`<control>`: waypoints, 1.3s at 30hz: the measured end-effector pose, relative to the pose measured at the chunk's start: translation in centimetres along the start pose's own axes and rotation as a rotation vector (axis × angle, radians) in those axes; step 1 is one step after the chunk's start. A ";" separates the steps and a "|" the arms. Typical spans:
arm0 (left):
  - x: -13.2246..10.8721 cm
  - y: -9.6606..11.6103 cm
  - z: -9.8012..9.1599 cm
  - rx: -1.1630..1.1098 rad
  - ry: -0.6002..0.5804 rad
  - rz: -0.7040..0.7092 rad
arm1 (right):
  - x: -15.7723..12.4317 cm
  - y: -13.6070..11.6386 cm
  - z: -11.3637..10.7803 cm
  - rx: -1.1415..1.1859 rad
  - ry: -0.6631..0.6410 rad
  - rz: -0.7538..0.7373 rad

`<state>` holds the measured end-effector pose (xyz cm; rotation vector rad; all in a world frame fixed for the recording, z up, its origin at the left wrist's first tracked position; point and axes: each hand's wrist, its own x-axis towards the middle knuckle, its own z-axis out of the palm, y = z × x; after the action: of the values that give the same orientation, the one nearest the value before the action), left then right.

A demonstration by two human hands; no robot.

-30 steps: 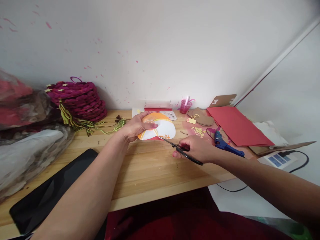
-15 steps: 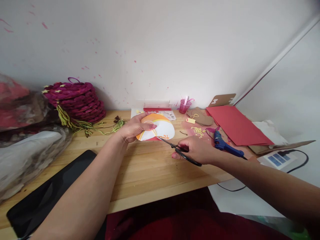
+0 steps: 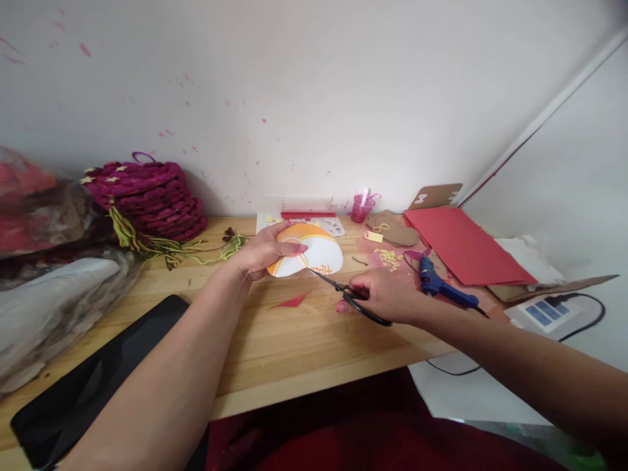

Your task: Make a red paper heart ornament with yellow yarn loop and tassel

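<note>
My left hand [image 3: 269, 252] pinches a rounded white and orange printed paper piece [image 3: 321, 252], thumb on top and fingers beneath. Orange lettering shows near its right side, and a notch dips into its lower edge. In my right hand [image 3: 375, 296] is a pair of black-handled scissors [image 3: 338, 286], with the blade tips at that notch. The blades look nearly closed. A small red paper scrap [image 3: 292, 301] lies on the wooden table just below the cut piece.
A magenta knitted basket [image 3: 152, 199] and a black tablet-like slab [image 3: 103, 373] stand left. To the right are a blue glue gun [image 3: 444, 284], red paper sheets [image 3: 464, 245], yellow cut-outs [image 3: 389, 258], a pink cup [image 3: 362, 208] and a white power strip [image 3: 544, 313].
A red paper scrap has come away from the lower edge of the printed paper and now lies on the table. Both hands have stayed almost in place.
</note>
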<state>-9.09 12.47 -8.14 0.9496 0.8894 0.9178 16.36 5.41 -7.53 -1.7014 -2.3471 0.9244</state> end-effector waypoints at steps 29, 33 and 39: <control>0.9 -1.3 0.1 0.194 0.059 0.287 | 7.3 0.1 1.2 1.395 0.435 -0.025; 1.0 -1.5 0.3 0.141 0.074 0.298 | 7.9 0.4 1.8 1.377 0.444 -0.069; 1.3 -1.5 0.6 0.075 0.121 0.410 | 7.4 1.2 2.1 1.274 0.443 -0.112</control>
<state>-7.72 13.04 -9.56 1.1757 0.8498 1.3086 13.75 11.38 -11.83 -1.0179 -1.0465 1.3634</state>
